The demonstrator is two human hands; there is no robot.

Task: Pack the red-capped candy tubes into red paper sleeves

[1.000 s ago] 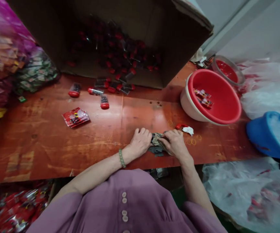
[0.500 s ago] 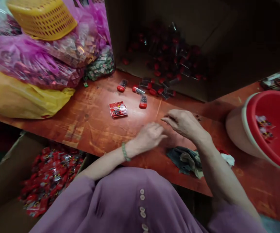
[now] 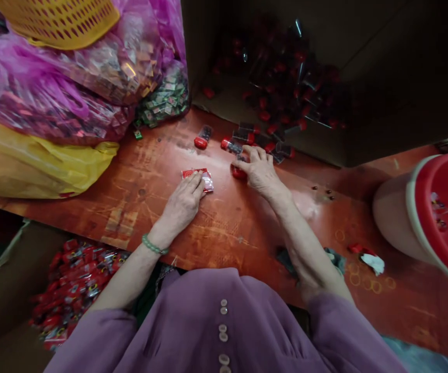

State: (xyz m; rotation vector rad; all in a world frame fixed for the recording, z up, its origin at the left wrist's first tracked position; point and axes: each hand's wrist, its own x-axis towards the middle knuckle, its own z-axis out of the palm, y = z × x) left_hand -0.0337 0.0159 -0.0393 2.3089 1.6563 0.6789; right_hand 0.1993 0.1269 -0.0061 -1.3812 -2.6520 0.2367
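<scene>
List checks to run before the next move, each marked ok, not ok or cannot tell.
1. Left hand on the flat, red printed packets: ok, fingers lie over them.
2. Packet count readable: cannot tell, the fingers cover part of them.
3. Right hand at the clear plastic container with a red cap: ok, fingers are on it.
4. Firm grip on that container: cannot tell, fingers partly hide it.
5. Reddish-orange tabletop free of loose bits: not ok, small round brown beads lie right of the right hand.

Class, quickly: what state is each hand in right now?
Left hand: laid on red packets; grip can't be told.
Right hand: curled over red-capped container; grip unclear.
</scene>
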